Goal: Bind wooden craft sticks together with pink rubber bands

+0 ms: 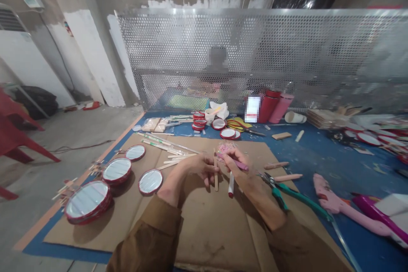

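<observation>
Card: the brown card [204, 238] lies over the blue table [318, 153], probably to shield it.
Left discs: three red-rimmed discs [117, 170] stand in a row by the edge, apart from the hands, perhaps to keep the middle free.
Lone disc: one more disc [150, 182] lies flat beside the left wrist.
Loose sticks: pale sticks [175, 161] fan out behind the left wrist, seemingly for easy reach.
Left hand: the left hand [202, 168] pinches a stick between thumb and fingers, likely to steady it.
Stick: the thin brown stick [216, 180] is upright in the view, between the hands, over the card.
Pink heap: a pink tangle [228, 148] sits just beyond the fingers.
Marker: the marker [231, 186] points its red end toward the person, below the right hand.
Right hand: the right hand [237, 163] grips a pink tool [242, 165], its front end near the stick; contact is unclear.
Pliers: the green-handled pliers [280, 189] rest right of the forearm, handles turned nearer the person, apparently for ready grasping.
</observation>
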A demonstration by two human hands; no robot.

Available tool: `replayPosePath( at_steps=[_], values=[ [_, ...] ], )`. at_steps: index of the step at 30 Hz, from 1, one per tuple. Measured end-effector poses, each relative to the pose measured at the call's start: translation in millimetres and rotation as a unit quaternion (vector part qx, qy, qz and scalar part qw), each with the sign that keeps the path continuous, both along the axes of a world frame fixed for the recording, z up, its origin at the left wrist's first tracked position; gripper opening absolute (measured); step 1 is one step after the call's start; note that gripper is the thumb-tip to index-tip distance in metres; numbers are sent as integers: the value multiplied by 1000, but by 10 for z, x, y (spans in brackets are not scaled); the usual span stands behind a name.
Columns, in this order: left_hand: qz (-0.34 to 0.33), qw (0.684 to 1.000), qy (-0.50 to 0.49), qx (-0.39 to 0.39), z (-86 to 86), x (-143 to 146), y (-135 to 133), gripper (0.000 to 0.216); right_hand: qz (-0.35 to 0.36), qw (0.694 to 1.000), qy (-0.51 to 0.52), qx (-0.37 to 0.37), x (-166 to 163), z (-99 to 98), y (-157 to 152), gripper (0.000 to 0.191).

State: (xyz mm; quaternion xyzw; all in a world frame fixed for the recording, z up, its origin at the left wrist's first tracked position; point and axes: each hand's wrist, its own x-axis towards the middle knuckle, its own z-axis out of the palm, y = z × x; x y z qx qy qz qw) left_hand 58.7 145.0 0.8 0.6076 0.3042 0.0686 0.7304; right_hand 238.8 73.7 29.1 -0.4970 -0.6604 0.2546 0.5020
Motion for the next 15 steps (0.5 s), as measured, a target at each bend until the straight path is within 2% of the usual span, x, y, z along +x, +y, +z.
replayPosePath(
  at_steps=[6, 15],
  values=[
    [-11, 1000, -6, -2, 51, 13, -38, 37, 9, 1000, 12, 16, -23, 3, 5, 25],
    [-20, 1000, -15, -6, -34, 26, 7, 39, 0, 1000, 0, 25, -37, -13, 42, 29]
  ],
)
